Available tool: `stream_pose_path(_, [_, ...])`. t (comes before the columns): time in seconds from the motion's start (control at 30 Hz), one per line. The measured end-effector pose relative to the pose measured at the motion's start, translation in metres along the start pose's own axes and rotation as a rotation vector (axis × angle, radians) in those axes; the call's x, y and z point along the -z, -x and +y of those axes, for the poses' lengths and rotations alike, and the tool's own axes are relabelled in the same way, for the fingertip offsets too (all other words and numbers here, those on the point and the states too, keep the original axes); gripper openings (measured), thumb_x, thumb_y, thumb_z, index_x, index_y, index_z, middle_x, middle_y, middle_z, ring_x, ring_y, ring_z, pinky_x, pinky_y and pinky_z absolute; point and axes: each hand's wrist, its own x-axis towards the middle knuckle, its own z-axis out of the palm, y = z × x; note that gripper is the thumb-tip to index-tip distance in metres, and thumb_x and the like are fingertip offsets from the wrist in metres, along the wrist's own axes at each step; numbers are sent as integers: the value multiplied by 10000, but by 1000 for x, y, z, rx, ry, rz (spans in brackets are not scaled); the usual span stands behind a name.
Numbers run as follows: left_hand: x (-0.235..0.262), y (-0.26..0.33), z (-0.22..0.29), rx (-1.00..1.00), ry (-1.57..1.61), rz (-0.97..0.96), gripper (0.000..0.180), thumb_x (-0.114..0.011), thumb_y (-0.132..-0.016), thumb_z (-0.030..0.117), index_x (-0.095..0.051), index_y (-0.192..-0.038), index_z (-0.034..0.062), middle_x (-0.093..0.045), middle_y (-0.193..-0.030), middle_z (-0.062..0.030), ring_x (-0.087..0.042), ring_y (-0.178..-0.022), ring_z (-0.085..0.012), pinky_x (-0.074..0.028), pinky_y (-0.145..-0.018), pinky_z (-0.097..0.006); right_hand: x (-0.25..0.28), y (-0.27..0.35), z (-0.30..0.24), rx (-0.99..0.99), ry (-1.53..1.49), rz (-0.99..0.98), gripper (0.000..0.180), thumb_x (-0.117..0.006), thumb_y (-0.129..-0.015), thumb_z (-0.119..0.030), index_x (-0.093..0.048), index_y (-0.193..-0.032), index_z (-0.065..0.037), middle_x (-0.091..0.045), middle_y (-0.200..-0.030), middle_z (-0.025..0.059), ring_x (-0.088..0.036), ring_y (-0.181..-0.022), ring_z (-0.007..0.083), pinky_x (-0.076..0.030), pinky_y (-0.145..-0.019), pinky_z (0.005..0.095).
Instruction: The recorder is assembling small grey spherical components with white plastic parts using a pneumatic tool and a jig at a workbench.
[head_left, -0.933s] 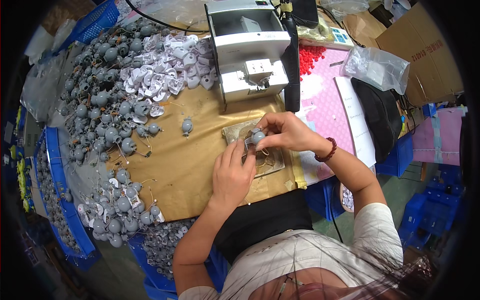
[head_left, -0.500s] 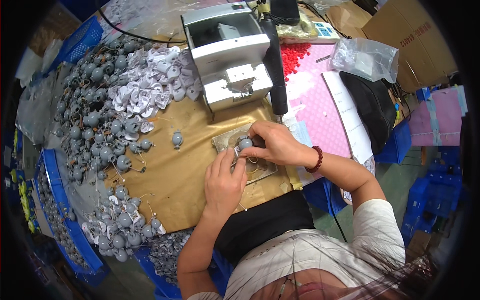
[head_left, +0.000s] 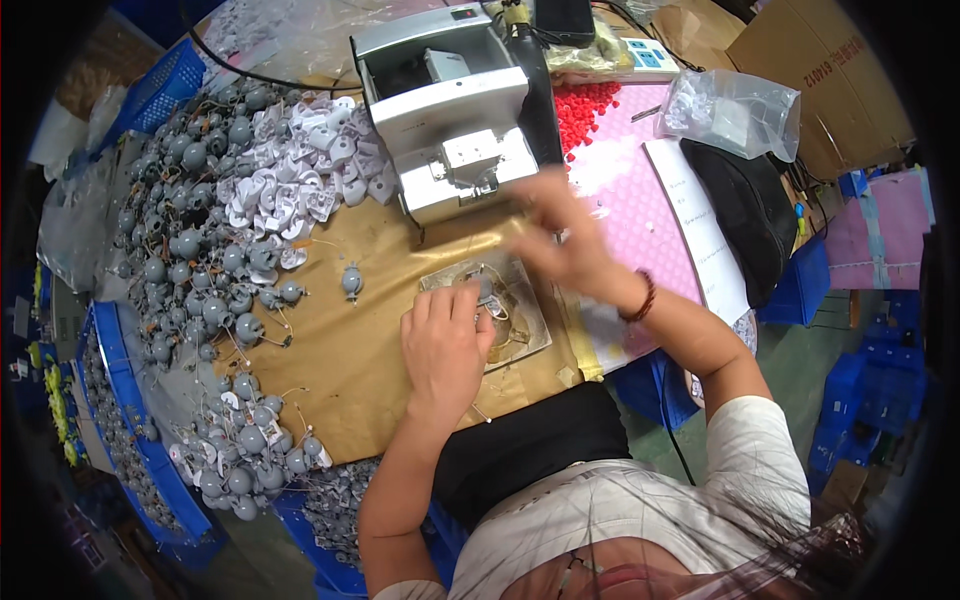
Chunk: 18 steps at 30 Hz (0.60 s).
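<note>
My left hand (head_left: 445, 345) is closed on a small round grey plastic part (head_left: 484, 289), which has a pale piece and a thin wire loop beside it. Fingers hide much of that part. Under it lies a flat, worn square plate (head_left: 530, 335). Motion smears my right hand (head_left: 565, 240), raised off the plate just below a black cylindrical tool (head_left: 535, 90); whether its fingers hold anything does not show. A single grey ball-shaped part (head_left: 352, 281) lies to the left on the brown table covering (head_left: 340, 390).
A silver machine (head_left: 455, 110) with an open top stands beyond my hands. Grey ball parts (head_left: 190, 240) and white plastic pieces (head_left: 290, 175) are heaped at left. Small red pieces (head_left: 585, 110), a pink sheet (head_left: 640, 190) and a black pouch (head_left: 740, 215) lie at right.
My right hand has let go of the grey part and moved up and right, toward the black tool. My left hand stays at the plate with the part.
</note>
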Motion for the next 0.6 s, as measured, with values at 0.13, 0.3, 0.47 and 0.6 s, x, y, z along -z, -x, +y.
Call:
stream_pose_path(0.13, [-4, 0, 0, -8, 1, 30, 345, -742, -753, 81, -648, -1083, 49, -615, -938, -94, -589, -931, -294, -472, -799, -405, 32, -54, 41, -146, 196, 330, 539, -718, -903, -181, -505, -1359, 13, -621, -1176, 154, -600, -1026, 210, -497, -865, 342])
stream_pose_path(0.3, [-7, 4, -3, -2, 30, 57, 337, -739, -757, 72, -648, -1080, 43, -623, -940, -96, -589, -916, -300, -486, -789, -413, 24, -55, 49, -448, -347, 205, 477, -722, -926, -174, -536, -1321, 17, -685, -999, 62, -621, -894, 87, -512, -790, 258])
stream_pose_path(0.47, [-8, 6, -3, 13, 69, 66, 333, -737, -754, 56, -645, -1074, 38, -628, -948, -106, -583, -895, -320, -500, -774, -419, 46, -69, -14, 70, -516, 433, 565, -726, -891, -19, -449, -1383, 0, -645, -1016, 51, -644, -856, 113, -540, -779, 262])
stream_pose_path(0.6, [-7, 5, -3, 4, 93, 86, 332, -735, -755, 60, -644, -1074, 40, -631, -953, -113, -580, -889, -331, -503, -773, -419, 55, -101, -63, 277, -946, 240, 640, -661, -889, 84, -363, -1449, 5, -664, -930, 75, -671, -772, 162, -569, -724, 309])
